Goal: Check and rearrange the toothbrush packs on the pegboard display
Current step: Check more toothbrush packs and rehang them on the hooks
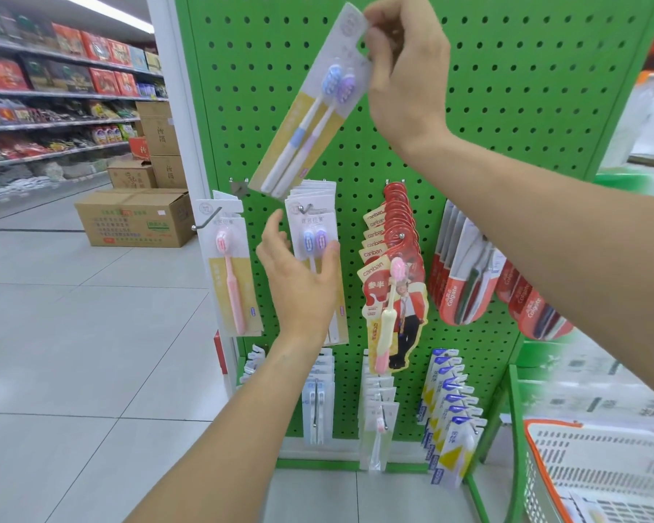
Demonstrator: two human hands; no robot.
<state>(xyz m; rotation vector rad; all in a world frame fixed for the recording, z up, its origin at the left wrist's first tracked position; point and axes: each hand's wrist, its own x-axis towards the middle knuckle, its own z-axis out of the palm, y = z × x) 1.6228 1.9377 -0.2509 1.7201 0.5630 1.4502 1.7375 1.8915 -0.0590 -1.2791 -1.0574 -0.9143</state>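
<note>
Mid-task, by look of it. Right hand (401, 66) pinches top of twin toothbrush pack (310, 107), held tilted, off any hook, in front of pegboard (506, 107). Left hand (299, 273) spread, holding nothing, just before matching stack (314, 235) on hook. Rehanging left. Upper board bare; neighbouring red packs (393, 266) crowd right.

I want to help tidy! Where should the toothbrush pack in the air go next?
Probably down onto the hook with the matching blue-and-purple packs. The right hand pinches the two-brush pack by its top, tilted, off any hook; the left hand waits open below.
</note>
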